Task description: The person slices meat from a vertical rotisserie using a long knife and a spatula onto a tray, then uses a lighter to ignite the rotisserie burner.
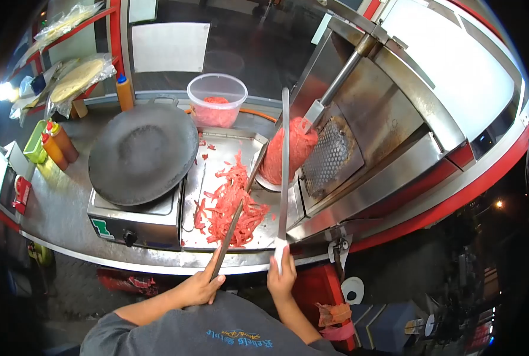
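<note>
My left hand (pixel 200 287) is closed round the near end of a long dark metal tool (pixel 231 230), which slants up over a heap of sliced red meat (pixel 232 207) on the metal tray (pixel 217 151). In my right hand (pixel 282 277) is the white handle of a long knife (pixel 285 172). The blade points away from me and passes in front of the red meat cone (pixel 294 148) on the spit (pixel 348 70). Whether the blade touches the cone, I cannot tell.
Left of the tray, a round black griddle (pixel 144 153) sits on a burner (pixel 137 222). Behind the tray is a clear tub (pixel 217 98) holding red meat. Sauce bottles (pixel 61 145) stand at the left. The metal grill housing (pixel 389 130) rises at the right.
</note>
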Demonstrator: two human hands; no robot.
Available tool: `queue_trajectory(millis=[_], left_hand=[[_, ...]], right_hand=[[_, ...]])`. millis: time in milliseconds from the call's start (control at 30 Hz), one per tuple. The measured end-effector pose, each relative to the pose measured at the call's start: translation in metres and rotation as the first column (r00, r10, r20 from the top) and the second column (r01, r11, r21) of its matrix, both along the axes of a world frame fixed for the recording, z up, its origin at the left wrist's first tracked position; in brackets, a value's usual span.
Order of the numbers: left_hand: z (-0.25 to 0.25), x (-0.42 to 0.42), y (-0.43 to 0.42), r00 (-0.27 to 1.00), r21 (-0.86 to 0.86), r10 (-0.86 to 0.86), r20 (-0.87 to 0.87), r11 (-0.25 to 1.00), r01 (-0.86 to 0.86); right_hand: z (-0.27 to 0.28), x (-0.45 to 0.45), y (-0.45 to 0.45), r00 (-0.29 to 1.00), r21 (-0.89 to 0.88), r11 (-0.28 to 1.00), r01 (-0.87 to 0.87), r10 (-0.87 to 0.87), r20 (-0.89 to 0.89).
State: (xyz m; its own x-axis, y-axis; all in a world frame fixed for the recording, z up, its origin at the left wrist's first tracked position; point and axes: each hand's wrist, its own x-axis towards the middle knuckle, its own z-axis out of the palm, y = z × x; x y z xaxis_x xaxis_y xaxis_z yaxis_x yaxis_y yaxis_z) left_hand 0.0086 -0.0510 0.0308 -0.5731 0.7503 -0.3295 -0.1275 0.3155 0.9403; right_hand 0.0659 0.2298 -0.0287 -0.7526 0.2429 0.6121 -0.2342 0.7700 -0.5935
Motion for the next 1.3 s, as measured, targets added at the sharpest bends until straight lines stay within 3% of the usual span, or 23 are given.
queue_trajectory(millis=[100, 267, 533, 700, 800, 900, 933, 967, 1000, 1067, 1133, 1200, 1267, 1300], left_hand=[[0.012, -0.004, 0.010, 0.999, 0.028, 0.017, -0.033, 0.999, -0.016], [0.017, -0.009, 0.019, 0.999, 0.067, 0.033, -0.040, 0.997, -0.030], [0.013, -0.012, 0.033, 0.996, 0.103, 0.071, -0.050, 0.993, -0.065], [0.008, -0.024, 0.041, 0.996, 0.193, 0.078, -0.037, 0.979, -0.069], [0.011, -0.032, 0.044, 0.995, 0.296, 0.044, 0.087, 0.953, -0.068], [0.005, -0.034, 0.052, 0.959, 0.467, 0.000, 0.284, 0.874, -0.138], [0.006, -0.034, 0.056, 0.929, 0.493, -0.012, 0.371, 0.850, -0.186], [0.005, -0.036, 0.059, 0.873, 0.533, -0.081, 0.482, 0.818, -0.218], [0.007, -0.035, 0.061, 0.835, 0.545, -0.094, 0.542, 0.796, -0.264], [0.014, -0.035, 0.058, 0.787, 0.541, -0.101, 0.609, 0.779, -0.319], [0.012, -0.033, 0.049, 0.778, 0.515, -0.068, 0.625, 0.784, -0.345], [0.003, -0.027, 0.037, 0.778, 0.478, -0.011, 0.628, 0.794, -0.374], [-0.018, -0.021, 0.019, 0.881, 0.484, -0.049, 0.470, 0.849, -0.211], [-0.022, -0.015, 0.010, 0.923, 0.434, -0.016, 0.385, 0.885, -0.166]], right_hand=[[0.018, -0.016, -0.007, 0.999, -0.049, 0.999, 0.013, -0.010, 0.053], [-0.044, 0.068, -0.011, 0.997, 0.040, 0.997, 0.065, -0.066, 0.036], [0.028, -0.008, -0.017, 0.990, 0.034, 0.998, 0.050, -0.054, 0.131], [-0.021, 0.081, -0.019, 0.974, 0.056, 0.995, 0.081, -0.091, 0.209], [-0.033, 0.102, -0.015, 0.972, 0.083, 0.995, 0.057, -0.074, 0.224], [0.021, 0.041, -0.019, 0.973, 0.018, 1.000, 0.009, -0.013, 0.229], [0.035, 0.016, -0.018, 0.982, 0.114, 0.993, -0.018, -0.004, 0.191], [0.055, 0.006, -0.025, 0.924, -0.189, 0.981, -0.033, 0.102, 0.368], [0.076, -0.005, -0.033, 0.847, -0.451, 0.890, 0.066, 0.189, 0.497], [0.085, 0.002, -0.047, 0.857, -0.754, 0.657, 0.020, 0.376, 0.351], [0.058, 0.034, -0.048, 0.838, -0.742, 0.668, 0.058, 0.371, 0.400], [-0.005, 0.078, -0.036, 0.848, -0.729, 0.684, 0.021, 0.374, 0.376], [-0.018, 0.090, -0.031, 0.900, -0.593, 0.805, 0.029, 0.236, 0.365], [-0.016, 0.076, -0.023, 0.948, -0.445, 0.894, -0.056, 0.188, 0.259]])
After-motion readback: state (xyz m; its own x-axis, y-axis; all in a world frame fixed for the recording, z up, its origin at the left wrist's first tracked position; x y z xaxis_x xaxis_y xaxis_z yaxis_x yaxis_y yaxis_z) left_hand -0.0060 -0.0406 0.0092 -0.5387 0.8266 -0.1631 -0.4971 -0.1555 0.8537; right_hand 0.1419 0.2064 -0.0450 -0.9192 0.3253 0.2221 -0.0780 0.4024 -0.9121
